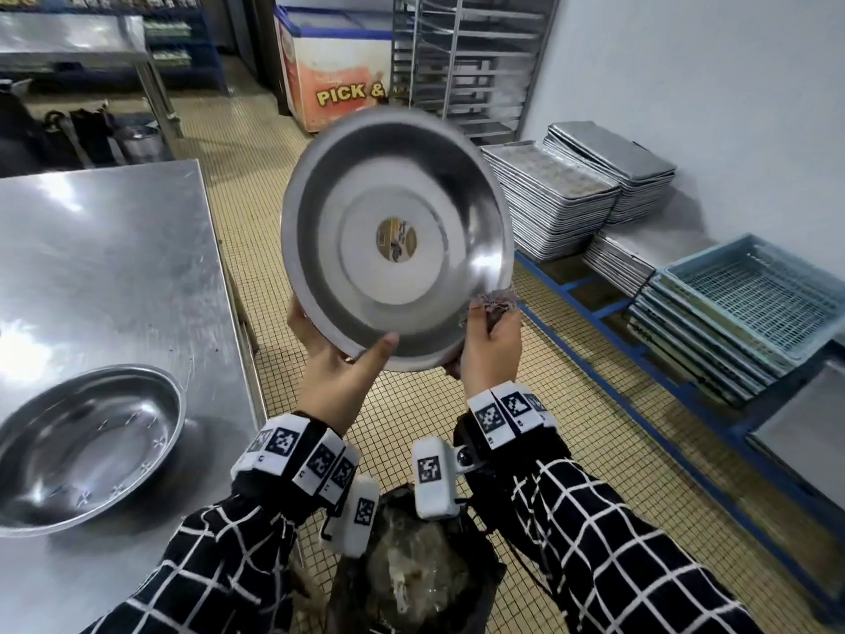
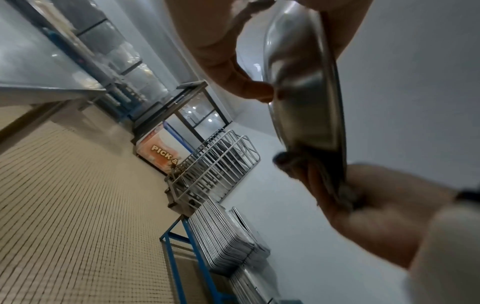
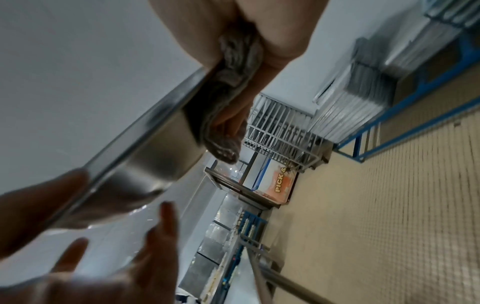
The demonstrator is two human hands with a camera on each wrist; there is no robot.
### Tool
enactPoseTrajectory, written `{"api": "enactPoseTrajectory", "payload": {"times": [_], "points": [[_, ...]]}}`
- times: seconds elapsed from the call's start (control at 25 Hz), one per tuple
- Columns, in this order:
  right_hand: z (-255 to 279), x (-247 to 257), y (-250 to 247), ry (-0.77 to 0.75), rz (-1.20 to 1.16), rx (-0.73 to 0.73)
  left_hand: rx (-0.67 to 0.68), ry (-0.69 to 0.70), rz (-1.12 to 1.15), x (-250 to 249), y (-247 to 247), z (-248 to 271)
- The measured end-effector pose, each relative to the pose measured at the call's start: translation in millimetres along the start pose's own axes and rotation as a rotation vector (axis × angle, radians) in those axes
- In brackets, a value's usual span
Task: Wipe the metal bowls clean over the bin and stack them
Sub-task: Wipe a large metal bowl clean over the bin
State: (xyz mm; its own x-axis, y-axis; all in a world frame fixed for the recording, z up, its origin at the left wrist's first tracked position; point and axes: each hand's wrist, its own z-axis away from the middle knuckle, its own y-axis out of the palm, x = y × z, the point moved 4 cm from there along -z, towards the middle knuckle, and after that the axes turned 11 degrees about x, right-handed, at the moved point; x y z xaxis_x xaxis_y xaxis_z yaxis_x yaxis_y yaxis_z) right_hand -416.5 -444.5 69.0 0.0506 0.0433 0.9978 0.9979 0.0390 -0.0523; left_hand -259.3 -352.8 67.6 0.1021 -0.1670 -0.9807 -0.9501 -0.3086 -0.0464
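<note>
Here, both hands held one metal bowl (image 1: 397, 240) up in the air, tilted with its inside toward the person, above the bin (image 1: 411, 574). The left hand (image 1: 338, 372) gripped the lower rim, the thumb inside and the fingers behind. The right hand (image 1: 491, 345) pinched a grey cloth (image 1: 496, 300) against the right side of the rim. A second bowl (image 1: 87, 446) stood apart on the steel table (image 1: 114, 267).
</note>
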Motion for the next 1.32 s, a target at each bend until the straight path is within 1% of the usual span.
{"api": "enactPoseTrajectory", "payload": {"times": [0.08,0.16,0.24,0.32,0.4,0.44,0.48,0.56,0.64,0.72,0.8,0.88,0.96,1.04,1.16,1.24,1.32], "points": [[4.3,2.7,7.0,0.005,-0.023,0.066,0.013,-0.011,-0.020,-2.3,6.7,0.8],[7.4,3.1,12.0,0.006,0.010,0.158,-0.078,-0.007,0.012,-13.1,3.1,1.9],[11.3,1.9,11.2,0.029,0.036,0.205,-0.182,-0.025,0.083,-14.4,-9.0,-0.1],[12.8,0.2,4.2,0.068,0.047,0.157,-0.266,-0.087,0.120,-10.1,-25.6,-3.5],[11.7,1.1,-4.1,0.069,0.071,0.117,-0.328,-0.111,0.070,-6.2,-42.3,-7.5],[10.0,3.2,-3.9,0.040,0.102,0.141,-0.332,-0.104,0.014,-6.6,-48.2,-8.6],[9.4,7.0,0.7,0.004,0.159,0.196,-0.324,-0.096,-0.051,-8.2,-52.4,-9.3],[13.9,15.0,22.8,-0.088,0.348,0.364,-0.317,-0.088,-0.143,-11.2,-55.0,-9.9],[26.6,11.9,50.2,-0.187,0.503,0.481,-0.321,-0.080,-0.188,-12.3,-53.3,-12.1],[43.4,5.7,69.3,-0.216,0.497,0.532,-0.302,-0.084,-0.185,-11.3,-52.4,-15.9],[56.0,0.6,80.4,-0.313,0.526,0.591,-0.289,-0.084,-0.160,-11.7,-53.6,-18.9],[62.3,-7.8,84.7,-0.458,0.675,0.683,-0.296,-0.086,-0.125,-13.1,-55.5,-19.4],[59.9,-16.8,79.5,-0.540,0.891,0.757,-0.306,-0.089,-0.061,-15.4,-57.1,-17.8],[45.5,-22.6,64.1,-0.554,1.094,0.753,-0.306,-0.093,-0.035,-17.0,-58.9,-15.7],[5.4,-25.8,36.8,-0.445,1.363,0.674,-0.281,-0.118,-0.041,-14.5,-59.4,-13.4],[-10.8,-25.1,28.0,-0.395,1.411,0.608,-0.270,-0.130,-0.020,-10.7,-55.5,-14.2],[-4.4,-29.5,31.1,-0.370,1.348,0.586,-0.288,-0.137,0.000,-6.6,-51.9,-17.0]]}}
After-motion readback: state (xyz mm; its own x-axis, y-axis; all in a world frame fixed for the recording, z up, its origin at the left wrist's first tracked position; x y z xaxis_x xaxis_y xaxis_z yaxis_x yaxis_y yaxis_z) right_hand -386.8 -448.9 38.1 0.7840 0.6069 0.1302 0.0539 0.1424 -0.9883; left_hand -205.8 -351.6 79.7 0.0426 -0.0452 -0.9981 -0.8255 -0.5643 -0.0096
